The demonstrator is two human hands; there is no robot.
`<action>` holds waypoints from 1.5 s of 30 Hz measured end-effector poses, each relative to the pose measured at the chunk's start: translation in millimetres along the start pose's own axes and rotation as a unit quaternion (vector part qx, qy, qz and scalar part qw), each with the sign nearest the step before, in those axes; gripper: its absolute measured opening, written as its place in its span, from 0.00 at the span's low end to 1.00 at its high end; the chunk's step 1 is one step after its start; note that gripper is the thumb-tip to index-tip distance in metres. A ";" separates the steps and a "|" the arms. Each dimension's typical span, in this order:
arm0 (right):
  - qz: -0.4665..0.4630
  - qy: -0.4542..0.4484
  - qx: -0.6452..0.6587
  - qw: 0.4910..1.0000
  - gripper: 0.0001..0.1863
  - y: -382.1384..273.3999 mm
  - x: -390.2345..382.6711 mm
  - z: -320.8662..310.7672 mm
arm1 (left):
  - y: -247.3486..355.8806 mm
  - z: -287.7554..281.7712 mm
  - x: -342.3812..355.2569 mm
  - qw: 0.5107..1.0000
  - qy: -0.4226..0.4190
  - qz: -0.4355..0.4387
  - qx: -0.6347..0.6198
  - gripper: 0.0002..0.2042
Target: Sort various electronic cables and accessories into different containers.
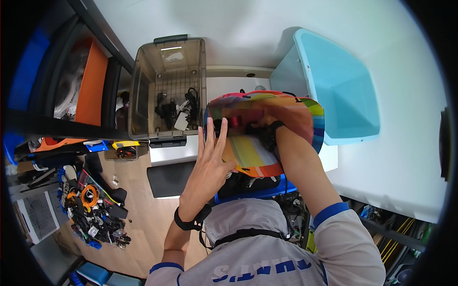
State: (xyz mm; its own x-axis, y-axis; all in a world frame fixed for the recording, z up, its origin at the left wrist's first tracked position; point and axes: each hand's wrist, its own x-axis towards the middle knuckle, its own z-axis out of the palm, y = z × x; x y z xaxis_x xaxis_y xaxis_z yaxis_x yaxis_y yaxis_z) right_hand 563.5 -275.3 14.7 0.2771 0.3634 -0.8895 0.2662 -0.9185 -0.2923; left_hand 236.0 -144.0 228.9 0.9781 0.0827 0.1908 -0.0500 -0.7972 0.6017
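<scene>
Left grip (208, 166) spread at bag (252, 151); right grip (265, 124) inside, closure unseen. Cables (192, 99) in bin (170, 78) beyond left; red item (234, 121) still bagged.

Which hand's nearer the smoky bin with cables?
Left. The left hand is by the lower right corner of the smoky bin, at the left edge of the colourful bag; the right hand is farther right, inside the bag.

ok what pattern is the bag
The bag has multicoloured bands and blocks, best seen in the head view.
</scene>
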 end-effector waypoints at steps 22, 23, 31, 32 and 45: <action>-0.013 0.080 -0.030 0.996 0.24 -15.6 -14.0 -34.8 | -1.2 15.7 9.4 0.995 0.102 0.011 -0.015 0.07; -0.002 0.103 -0.032 0.994 0.24 -8.6 -25.0 -42.6 | -0.9 18.8 12.8 0.995 0.101 0.021 -0.017 0.07; -0.094 0.220 -0.135 0.961 0.25 -28.1 -160.2 -70.8 | 2.3 34.9 32.4 0.981 0.189 0.007 0.037 0.10; -0.144 0.225 -0.168 0.949 0.26 -39.6 -184.2 -73.0 | 1.1 36.6 31.5 0.977 0.207 -0.009 0.039 0.10; -0.323 0.455 -0.009 0.830 0.25 54.5 -408.7 46.9 | 27.3 35.6 8.4 0.958 0.237 -0.084 0.135 0.30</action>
State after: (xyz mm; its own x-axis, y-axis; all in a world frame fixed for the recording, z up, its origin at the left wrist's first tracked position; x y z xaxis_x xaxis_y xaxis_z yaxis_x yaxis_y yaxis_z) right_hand 421.5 -481.2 345.8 0.6506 0.7545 0.0869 0.6428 -0.4861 -0.5920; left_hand 250.0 -186.4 219.4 0.7634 0.4350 0.4775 0.2170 -0.8690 0.4447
